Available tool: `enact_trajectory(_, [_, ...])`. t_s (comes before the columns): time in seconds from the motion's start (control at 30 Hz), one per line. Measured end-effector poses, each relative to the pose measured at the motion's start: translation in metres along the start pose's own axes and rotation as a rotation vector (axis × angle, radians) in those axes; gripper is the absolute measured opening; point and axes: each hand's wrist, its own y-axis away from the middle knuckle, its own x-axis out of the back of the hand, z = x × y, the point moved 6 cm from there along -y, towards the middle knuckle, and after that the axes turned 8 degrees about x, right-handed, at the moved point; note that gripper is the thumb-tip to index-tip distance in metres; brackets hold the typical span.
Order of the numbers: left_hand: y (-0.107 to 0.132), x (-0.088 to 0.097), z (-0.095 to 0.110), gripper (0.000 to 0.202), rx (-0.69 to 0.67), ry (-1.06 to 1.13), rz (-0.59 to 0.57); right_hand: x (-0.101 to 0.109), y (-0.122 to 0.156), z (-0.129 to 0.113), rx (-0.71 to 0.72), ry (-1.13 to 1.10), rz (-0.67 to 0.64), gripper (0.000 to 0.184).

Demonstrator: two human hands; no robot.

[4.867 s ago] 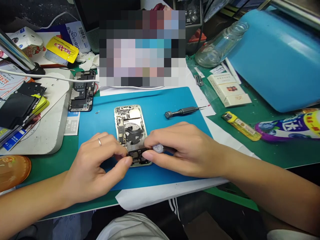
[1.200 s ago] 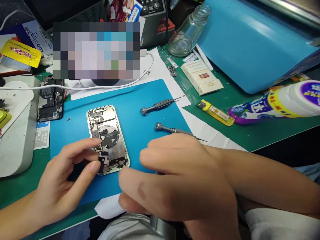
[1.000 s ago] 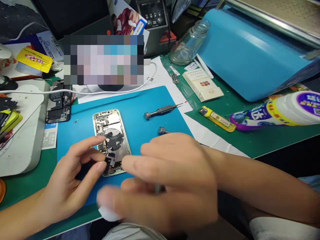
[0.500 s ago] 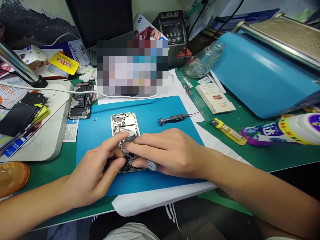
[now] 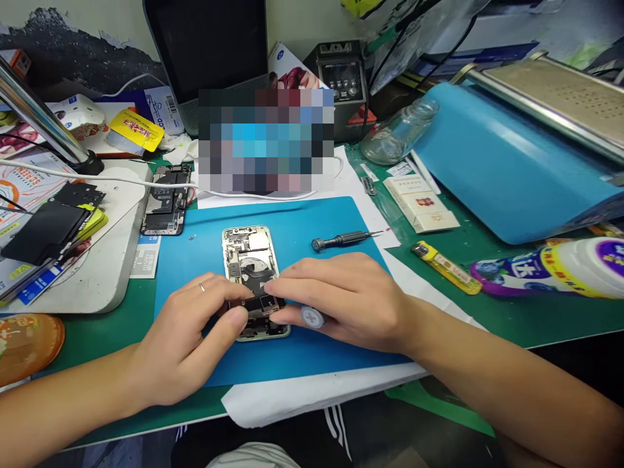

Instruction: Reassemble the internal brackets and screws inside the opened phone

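An opened phone (image 5: 258, 244) with bare inner parts lies upright on the blue mat (image 5: 195, 364). Over its lower half sits a small dark phone part (image 5: 267, 303), held at its left side between the thumb and fingers of my left hand (image 5: 190, 335). My right hand (image 5: 346, 292) touches the same part with its fingertips from the right. Tucked in the curled fingers of that hand is a screwdriver, its grey end cap (image 5: 312, 316) with a cross mark facing me; its shaft is hidden. Another screwdriver (image 5: 344, 240) lies on the mat beyond my right hand.
A second opened phone (image 5: 168, 198) rests left of the mat, beside a white base (image 5: 114, 260) with parts on it. Rightward lie a cigarette pack (image 5: 419, 205), a yellow cutter-like tool (image 5: 446, 268) and a bottle (image 5: 546, 266). A glass jar (image 5: 400, 133) leans behind.
The dark part has come down flatter over the phone's lower half, and my right fingers have drawn slightly apart from my left. The whole view has shifted a little.
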Motion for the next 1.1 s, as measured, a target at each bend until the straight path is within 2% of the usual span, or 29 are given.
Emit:
enact_trajectory(0.27, [-0.001, -0.001, 0.006, 0.015, -0.095, -0.032, 0.035, -0.003, 0.003, -0.003, 0.038, 0.036, -0.019, 0.011])
enact_trajectory(0.4, [0.004, 0.000, 0.011, 0.015, -0.207, -0.103, 0.063, -0.001, 0.005, -0.011, 0.152, 0.111, -0.024, 0.019])
enact_trajectory(0.5, [0.007, 0.000, 0.014, 0.015, -0.264, -0.154, 0.077, 0.003, 0.005, -0.018, 0.243, 0.166, 0.031, 0.017])
enact_trajectory(0.7, [0.009, -0.001, 0.016, 0.014, -0.301, -0.190, 0.070, 0.005, 0.007, -0.024, 0.299, 0.176, 0.053, 0.014])
enact_trajectory(0.83, [0.008, 0.000, 0.015, 0.014, -0.286, -0.168, 0.065, 0.005, 0.005, -0.023, 0.294, 0.172, 0.031, 0.016])
enact_trajectory(0.97, [0.003, 0.000, 0.012, 0.017, -0.194, -0.083, 0.010, 0.002, 0.001, -0.016, 0.206, 0.145, -0.044, 0.019])
enact_trajectory(1.1, [0.001, -0.001, 0.008, 0.018, -0.119, -0.016, -0.029, 0.000, 0.003, -0.014, 0.167, 0.136, -0.024, 0.018])
